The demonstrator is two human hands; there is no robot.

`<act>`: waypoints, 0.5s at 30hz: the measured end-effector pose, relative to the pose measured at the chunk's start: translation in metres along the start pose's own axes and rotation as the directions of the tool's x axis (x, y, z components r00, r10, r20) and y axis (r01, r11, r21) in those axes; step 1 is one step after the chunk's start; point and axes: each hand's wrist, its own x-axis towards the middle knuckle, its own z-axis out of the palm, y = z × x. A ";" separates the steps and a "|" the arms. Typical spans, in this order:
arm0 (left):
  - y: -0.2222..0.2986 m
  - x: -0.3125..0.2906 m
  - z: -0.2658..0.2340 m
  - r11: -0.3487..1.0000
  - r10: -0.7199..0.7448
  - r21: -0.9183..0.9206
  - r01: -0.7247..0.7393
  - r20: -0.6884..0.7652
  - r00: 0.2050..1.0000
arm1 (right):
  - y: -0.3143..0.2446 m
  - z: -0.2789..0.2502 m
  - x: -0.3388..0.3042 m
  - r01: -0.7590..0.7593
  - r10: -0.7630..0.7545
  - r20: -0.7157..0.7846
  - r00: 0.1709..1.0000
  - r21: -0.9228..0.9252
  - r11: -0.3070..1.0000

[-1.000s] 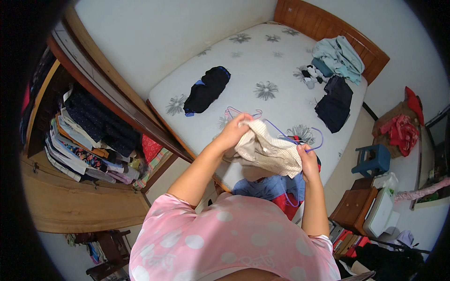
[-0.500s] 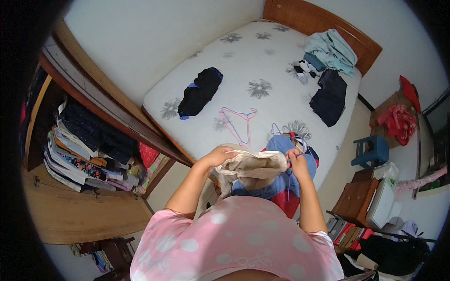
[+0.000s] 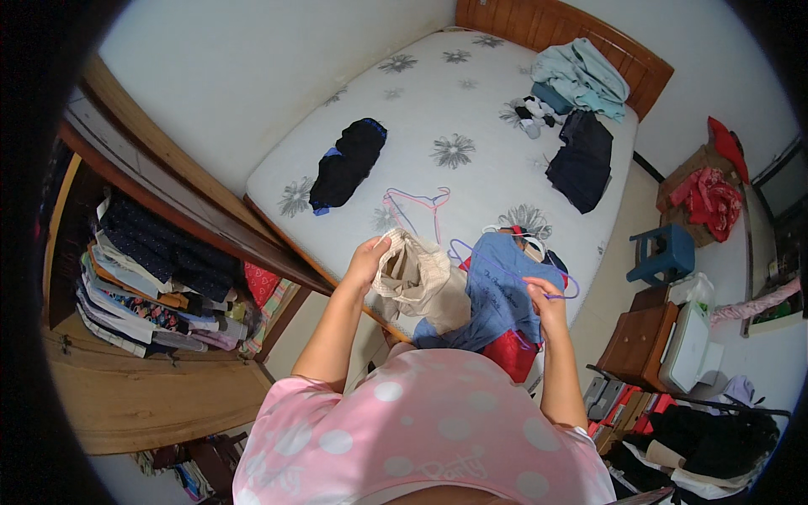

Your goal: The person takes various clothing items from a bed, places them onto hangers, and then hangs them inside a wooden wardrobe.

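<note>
My left hand (image 3: 368, 259) grips the ribbed waistband of a beige elastic-waist garment (image 3: 438, 296), whose opening gapes toward me. In my right hand (image 3: 545, 305) is a purple clothes hanger (image 3: 576, 291), held over the pile at the bed's near edge. That pile has a blue garment (image 3: 505, 295) on top and a red one (image 3: 508, 357) showing below it. Further hangers stick out at its far side. Beyond the beige garment, a pink hanger (image 3: 437, 220) and a blue one lie on the mattress.
On the bed (image 3: 404, 101) lie black clothing (image 3: 349, 164), dark trousers (image 3: 581, 164) and a pale green garment (image 3: 581, 76). An open wardrobe (image 3: 151, 396) with stacked clothes stands at the left. A blue stool (image 3: 663, 255) and brown cabinet (image 3: 635, 337) are at the right.
The beige garment has come off my right hand and now hangs from my left. My right hand has moved slightly right with the purple hanger, which now lies flatter above the blue garment.
</note>
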 end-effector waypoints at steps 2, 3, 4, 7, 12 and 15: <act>0.008 -0.002 0.008 0.996 0.023 -0.082 -0.021 0.024 0.999 | -0.006 0.002 -0.004 -0.001 -0.004 0.042 0.999 0.125 0.992; 0.011 -0.003 0.010 0.996 0.026 -0.081 -0.024 0.018 0.999 | -0.008 0.003 -0.005 -0.007 -0.014 0.083 0.996 0.246 0.969; 0.014 -0.005 0.013 0.993 0.026 -0.118 -0.024 0.022 0.999 | -0.010 0.006 -0.006 -0.008 -0.014 0.089 0.996 0.248 0.969; 0.024 -0.011 0.024 0.985 0.034 -0.168 -0.029 0.029 0.999 | -0.012 0.017 -0.007 0.028 -0.081 0.137 0.987 0.351 0.936; 0.025 -0.016 0.026 0.981 0.044 -0.191 -0.033 0.054 0.998 | -0.010 0.039 -0.005 0.040 -0.078 0.170 0.982 0.213 0.976; 0.025 -0.020 0.030 0.987 0.054 -0.152 -0.044 0.059 0.997 | -0.014 0.056 -0.006 0.148 -0.131 0.211 0.969 -0.066 0.987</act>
